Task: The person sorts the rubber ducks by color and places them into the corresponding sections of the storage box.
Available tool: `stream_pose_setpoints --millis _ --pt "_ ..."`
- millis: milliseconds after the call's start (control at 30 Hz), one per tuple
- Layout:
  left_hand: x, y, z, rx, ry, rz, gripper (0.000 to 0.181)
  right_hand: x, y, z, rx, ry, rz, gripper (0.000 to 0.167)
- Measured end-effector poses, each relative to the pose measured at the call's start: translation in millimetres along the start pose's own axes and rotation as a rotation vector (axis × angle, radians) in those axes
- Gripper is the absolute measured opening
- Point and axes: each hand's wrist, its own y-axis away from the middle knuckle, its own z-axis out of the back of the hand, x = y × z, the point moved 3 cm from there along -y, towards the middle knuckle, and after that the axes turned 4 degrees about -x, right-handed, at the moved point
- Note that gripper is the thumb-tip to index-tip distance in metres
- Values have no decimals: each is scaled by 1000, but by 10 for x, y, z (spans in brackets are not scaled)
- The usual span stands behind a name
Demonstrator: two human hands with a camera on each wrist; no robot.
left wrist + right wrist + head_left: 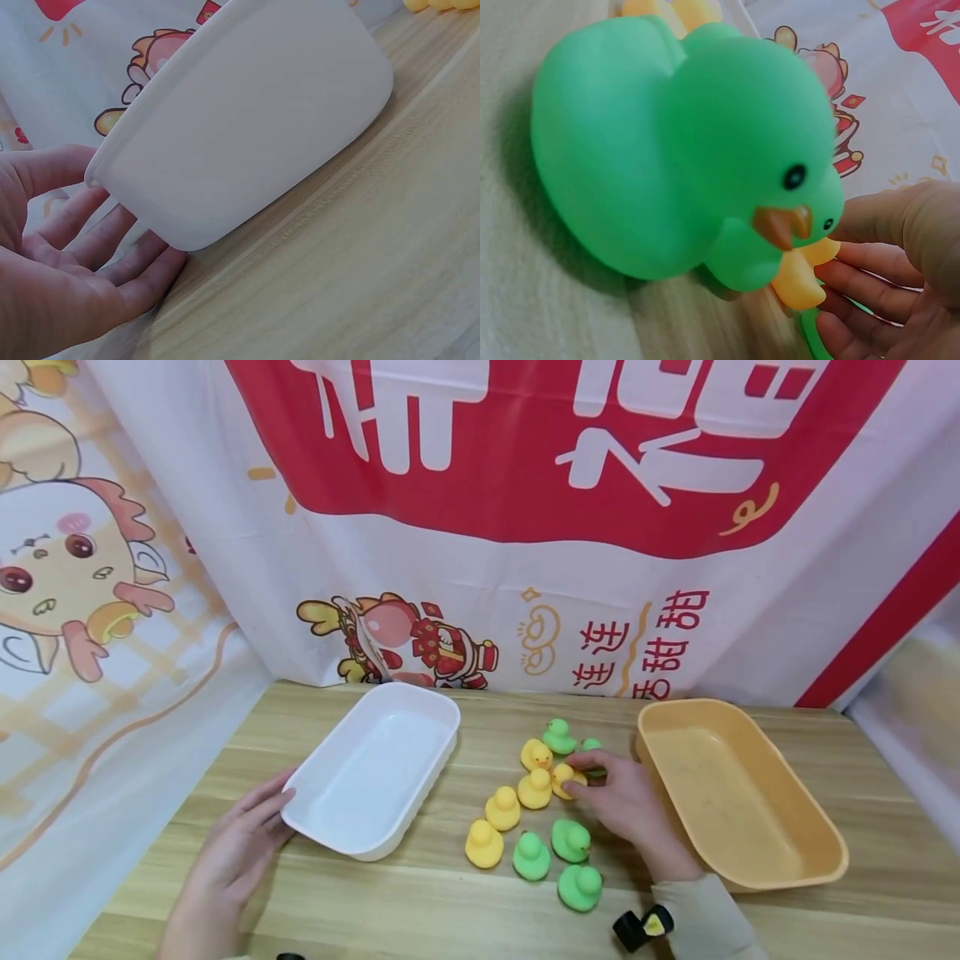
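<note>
At its near left corner, my left hand (243,843) holds the white plastic tub (367,768). The left wrist view shows the thumb at the tub's rim and the fingers (105,229) against its end wall. My right hand (626,797) has its thumb and fingers around a yellow rubber duck (564,779) on the table. More yellow ducks (503,809) stand in a slanting row beside it. Green rubber ducks (572,841) sit nearer me, and others (558,737) sit behind. A large green duck (667,150) partly covers the held duck in the right wrist view.
A tan-orange plastic tub (738,793) stands right of my right hand. The wood-grain table (390,902) meets a printed cloth (465,568) hanging at the back. A black strap piece (642,928) is at my right sleeve.
</note>
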Motion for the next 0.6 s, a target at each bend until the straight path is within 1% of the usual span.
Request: stream_pose_setpoints --millis 267,433,600 --pt "-27 35 52 22 -13 52 35 5 -9 -36 -40 0 30 28" --pt "-35 49 68 35 -16 61 35 13 -19 -47 -55 15 38 27" --pt "-21 48 83 16 -29 75 34 26 -13 -46 -59 39 43 27"
